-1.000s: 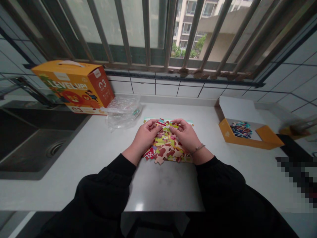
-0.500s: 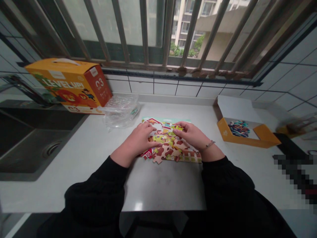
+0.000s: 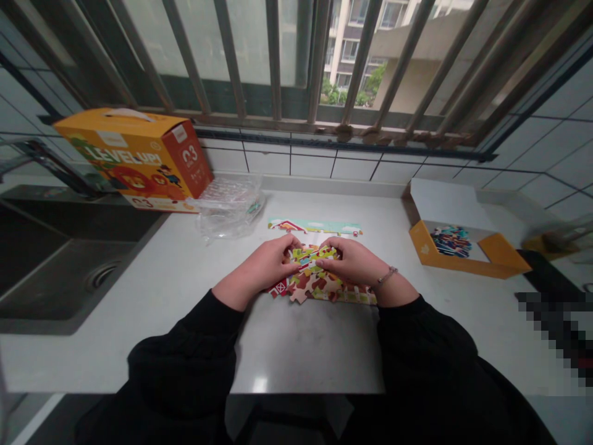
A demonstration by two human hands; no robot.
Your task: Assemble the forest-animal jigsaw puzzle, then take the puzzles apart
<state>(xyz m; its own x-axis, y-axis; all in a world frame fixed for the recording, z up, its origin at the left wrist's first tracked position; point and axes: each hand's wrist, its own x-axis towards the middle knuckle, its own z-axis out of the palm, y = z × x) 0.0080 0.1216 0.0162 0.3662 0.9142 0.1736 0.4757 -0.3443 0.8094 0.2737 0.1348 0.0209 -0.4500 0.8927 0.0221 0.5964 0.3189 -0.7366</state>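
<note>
Loose jigsaw puzzle pieces (image 3: 319, 283) lie heaped on the counter in front of me, brown, cream, yellow-green and red. My left hand (image 3: 274, 259) grips the heap's left side, its thumb over the pieces and its fingers curled behind. From the right, my right hand (image 3: 348, 258) holds the same cluster, thumb on top. Between the thumbs some pieces are raised and overlap. A joined strip of puzzle (image 3: 319, 227) with sky and a red roof lies flat behind the hands, apart from the heap. The fingertips are partly hidden.
An orange carton (image 3: 139, 161) stands at the back left beside the sink (image 3: 60, 272). Clear plastic packaging (image 3: 227, 207) lies next to it. On the right is an open orange box (image 3: 467, 262) holding many small coloured pieces. Window bars (image 3: 275, 68) rise behind the counter.
Both hands have drawn closer together and towards me, bunching the puzzle pieces. A gap now separates the heap from the sky strip, which stays behind. The view has shifted slightly.
</note>
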